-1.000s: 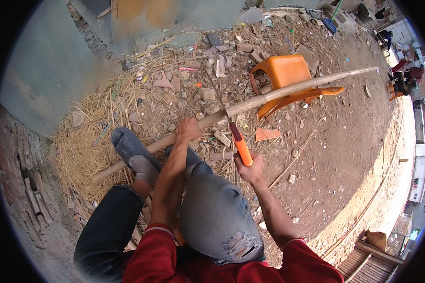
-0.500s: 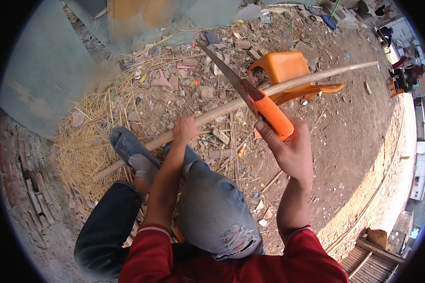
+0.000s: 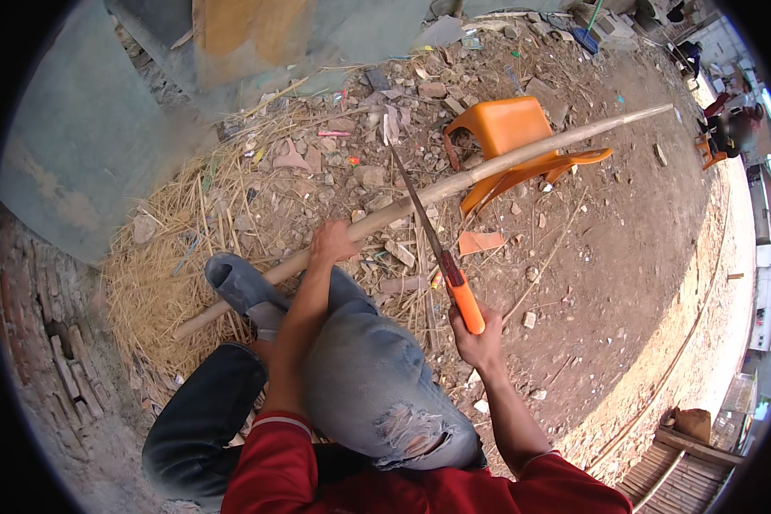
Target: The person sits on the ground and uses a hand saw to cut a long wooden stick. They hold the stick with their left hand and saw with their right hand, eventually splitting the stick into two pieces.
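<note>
Gripping the pole just left of centre, our left hand has its fingers closed over the wood, beyond the raised, torn denim knee at six o'clock. Toward four to five o'clock our right hand is wrapped round the orange handle of the saw. The blade points to twelve o'clock and crosses the pole in our view; we cannot tell whether the teeth touch it. The pale, long pole slants from eight o'clock up to two o'clock. At nine o'clock a grey slipper, holding our foot, covers part of it.

Just past the slipper we have loose straw, and broken rubble stretches toward twelve. Between one and two o'clock the pole passes over a tipped orange plastic chair.

Farther out at four o'clock, a brown boxy thing stands by a slatted frame; we cannot see into it. Worn boards lean at eleven. Farthest off, between two and three o'clock, we make out small, blurred people.
</note>
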### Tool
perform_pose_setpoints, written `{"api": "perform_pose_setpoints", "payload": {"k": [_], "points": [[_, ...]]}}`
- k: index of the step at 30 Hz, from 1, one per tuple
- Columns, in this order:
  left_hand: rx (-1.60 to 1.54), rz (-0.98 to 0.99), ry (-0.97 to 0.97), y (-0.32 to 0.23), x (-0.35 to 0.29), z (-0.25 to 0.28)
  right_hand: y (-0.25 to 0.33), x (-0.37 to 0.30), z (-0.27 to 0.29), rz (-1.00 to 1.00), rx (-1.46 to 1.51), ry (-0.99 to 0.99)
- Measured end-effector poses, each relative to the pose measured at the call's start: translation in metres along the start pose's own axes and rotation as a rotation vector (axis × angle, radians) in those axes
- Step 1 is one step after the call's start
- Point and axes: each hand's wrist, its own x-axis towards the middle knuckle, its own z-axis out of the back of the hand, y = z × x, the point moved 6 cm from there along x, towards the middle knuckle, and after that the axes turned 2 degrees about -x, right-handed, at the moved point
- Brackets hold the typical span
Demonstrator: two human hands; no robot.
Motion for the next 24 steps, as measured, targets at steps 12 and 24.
{"api": "perform_pose_setpoints", "payload": {"k": [12, 24], "points": [[0.001, 0.084, 0.013, 0.007, 0.005, -0.007, -0.08, -0.088, 0.005, 0.085, -0.037, 0.047], [0.046, -0.02, -0.321, 0.016, 0.007, 0.012, -0.016, -0.031, 0.011, 0.007, 0.072, 0.05]]}}
